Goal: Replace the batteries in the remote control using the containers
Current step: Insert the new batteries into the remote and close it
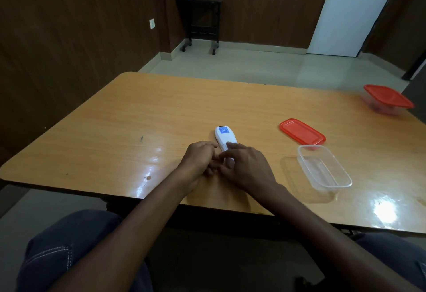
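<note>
The white remote control lies flat on the wooden surface, just below the centre of the frame, with its blue-labelled end pointing toward the upper edge. Its near end is covered by both hands. The step in hand appears to be work at the battery compartment on that near end; whether the cover is on or off, and whether any battery is present, is hidden by the fingers.

Procedure for this step, as judged from the layout:
- Keep the remote control pressed flat so it cannot slide on the glossy surface.
- Apply force along the long axis of the body, not upward, to avoid bending a cover tab.
- Move removed parts to the open clear container at centre right, which stands near the hands.

Left hand: placed at the left side of the remote control's near end, fingers curled in against it. Its grip looks closed on the body of the remote control, though the contact itself is partly hidden.

Right hand: laid over the near end from the right, fingers fairly straight, fingertips resting on the white casing. It presses and does not grasp.

Both forearms enter from the lower edge and converge on the remote control.

A loose red lid lies beyond the clear container. A second container with a red lid on stands well apart at upper right.
</note>
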A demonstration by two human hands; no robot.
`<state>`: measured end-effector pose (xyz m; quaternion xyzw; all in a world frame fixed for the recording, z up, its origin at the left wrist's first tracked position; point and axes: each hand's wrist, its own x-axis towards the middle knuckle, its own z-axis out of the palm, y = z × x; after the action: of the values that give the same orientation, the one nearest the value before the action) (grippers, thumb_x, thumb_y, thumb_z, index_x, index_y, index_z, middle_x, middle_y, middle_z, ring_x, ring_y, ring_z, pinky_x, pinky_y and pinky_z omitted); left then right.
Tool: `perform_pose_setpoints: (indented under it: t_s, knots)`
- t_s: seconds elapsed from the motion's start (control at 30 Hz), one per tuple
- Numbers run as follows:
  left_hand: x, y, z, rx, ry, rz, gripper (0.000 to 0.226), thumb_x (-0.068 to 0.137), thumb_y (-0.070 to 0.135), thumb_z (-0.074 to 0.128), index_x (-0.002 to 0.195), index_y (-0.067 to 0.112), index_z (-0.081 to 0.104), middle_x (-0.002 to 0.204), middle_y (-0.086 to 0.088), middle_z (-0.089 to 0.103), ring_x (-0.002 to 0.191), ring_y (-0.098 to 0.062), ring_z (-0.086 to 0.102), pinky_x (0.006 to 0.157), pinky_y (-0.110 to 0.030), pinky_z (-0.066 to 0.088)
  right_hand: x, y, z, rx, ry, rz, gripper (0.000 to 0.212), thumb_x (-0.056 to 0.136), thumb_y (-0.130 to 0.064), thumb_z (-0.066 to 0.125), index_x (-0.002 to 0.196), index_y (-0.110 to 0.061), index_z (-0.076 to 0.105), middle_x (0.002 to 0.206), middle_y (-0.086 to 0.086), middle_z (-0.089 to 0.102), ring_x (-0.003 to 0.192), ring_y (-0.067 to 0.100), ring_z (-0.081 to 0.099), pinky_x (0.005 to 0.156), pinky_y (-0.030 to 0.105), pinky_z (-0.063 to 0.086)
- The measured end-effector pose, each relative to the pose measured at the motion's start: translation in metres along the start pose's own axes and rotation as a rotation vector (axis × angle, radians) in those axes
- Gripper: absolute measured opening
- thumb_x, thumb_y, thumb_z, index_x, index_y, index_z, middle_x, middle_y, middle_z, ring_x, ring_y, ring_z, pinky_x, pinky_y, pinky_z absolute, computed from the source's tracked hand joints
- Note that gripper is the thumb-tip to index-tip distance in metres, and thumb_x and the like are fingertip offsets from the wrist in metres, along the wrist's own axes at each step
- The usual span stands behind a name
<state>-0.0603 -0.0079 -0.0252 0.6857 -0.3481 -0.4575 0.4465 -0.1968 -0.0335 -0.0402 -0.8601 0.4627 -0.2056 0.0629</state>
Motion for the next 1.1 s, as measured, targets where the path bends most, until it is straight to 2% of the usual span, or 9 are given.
perform_pose_setpoints:
  t_s: [0.1,0.3,0.47,0.6,0.73,0.8,0.93,1.03,1.1]
  knots:
    - [0.0,-0.001,0.002,0.004,0.069,-0.007,0.025,0.089,0.016,0.044,0.102,0.021,0.065,0.081,-0.009,0.068,0.056,-0.024,0.059,0.064,-0.038,0.057,0.001,0.0,0.004,0.011,0.013,0.022,0.032,0.087,-0.02,0.06,0.114,-0.023,0.076,0.136,-0.001,0.065,0.109,0.024,0.068,0.083,0.035,0.054]
    - [-0.001,0.0,0.005,-0.28,-0.063,-0.066,0.015,0.096,0.014,0.058,0.105,0.01,0.069,0.092,-0.011,0.076,0.067,-0.02,0.07,0.063,-0.032,0.057,-0.001,-0.005,0.0,0.255,0.174,0.174,0.024,0.08,-0.021,0.072,0.103,-0.023,0.079,0.109,-0.002,0.077,0.099,0.018,0.07,0.073,0.025,0.044]
    - [-0.003,0.002,0.002,-0.494,-0.152,-0.084,0.03,0.095,0.01,0.064,0.123,-0.001,0.066,0.111,-0.02,0.075,0.083,-0.03,0.073,0.074,-0.042,0.062,-0.008,-0.006,-0.006,0.305,0.25,0.028,0.022,0.082,-0.02,0.075,0.104,-0.022,0.074,0.11,-0.003,0.074,0.093,0.017,0.069,0.072,0.027,0.049]
    - [-0.001,0.006,-0.001,-0.514,-0.172,-0.018,0.037,0.096,0.008,0.061,0.133,0.007,0.061,0.116,-0.015,0.073,0.089,-0.032,0.072,0.079,-0.045,0.057,-0.009,0.005,-0.017,0.305,0.175,-0.153,0.037,0.079,-0.028,0.081,0.113,-0.019,0.072,0.125,-0.002,0.067,0.103,0.018,0.068,0.076,0.037,0.058]
    - [-0.004,0.009,-0.002,-0.409,-0.236,0.066,0.042,0.101,0.012,0.054,0.142,0.016,0.054,0.123,-0.014,0.07,0.103,-0.036,0.07,0.069,-0.043,0.059,-0.006,0.023,-0.033,0.327,0.053,-0.26,0.047,0.076,-0.035,0.085,0.119,-0.024,0.07,0.151,-0.005,0.047,0.111,0.016,0.064,0.074,0.033,0.061]
    - [-0.007,0.012,0.001,-0.348,-0.277,0.106,0.039,0.103,0.016,0.052,0.142,0.019,0.054,0.122,-0.014,0.071,0.108,-0.038,0.07,0.075,-0.048,0.06,-0.004,0.029,-0.04,0.266,0.048,-0.282,0.064,0.072,-0.047,0.084,0.127,-0.026,0.06,0.161,-0.006,0.031,0.105,0.016,0.063,0.069,0.034,0.06]
    - [-0.013,0.014,0.011,-0.249,-0.342,0.143,0.034,0.104,0.019,0.05,0.138,0.022,0.054,0.12,-0.009,0.072,0.107,-0.036,0.071,0.088,-0.054,0.058,-0.001,0.037,-0.05,0.105,0.007,-0.219,0.132,0.054,-0.069,0.085,0.159,-0.031,0.014,0.168,-0.007,-0.01,0.088,0.018,0.059,0.057,0.024,0.048]
    - [-0.018,0.01,0.016,-0.198,-0.375,0.163,0.032,0.104,0.019,0.051,0.136,0.027,0.054,0.116,0.001,0.072,0.108,-0.031,0.07,0.084,-0.049,0.058,-0.002,0.044,-0.052,0.037,-0.06,-0.196,0.143,0.049,-0.071,0.086,0.159,-0.037,0.001,0.164,-0.004,-0.028,0.095,0.026,0.062,0.058,0.017,0.039]
    - [-0.019,0.006,0.017,-0.177,-0.375,0.182,0.033,0.104,0.02,0.052,0.135,0.028,0.054,0.117,0.004,0.072,0.108,-0.029,0.07,0.084,-0.048,0.058,-0.003,0.047,-0.051,0.019,-0.052,-0.22,0.141,0.049,-0.074,0.084,0.159,-0.04,0.003,0.165,-0.001,-0.026,0.105,0.03,0.062,0.062,0.02,0.046]
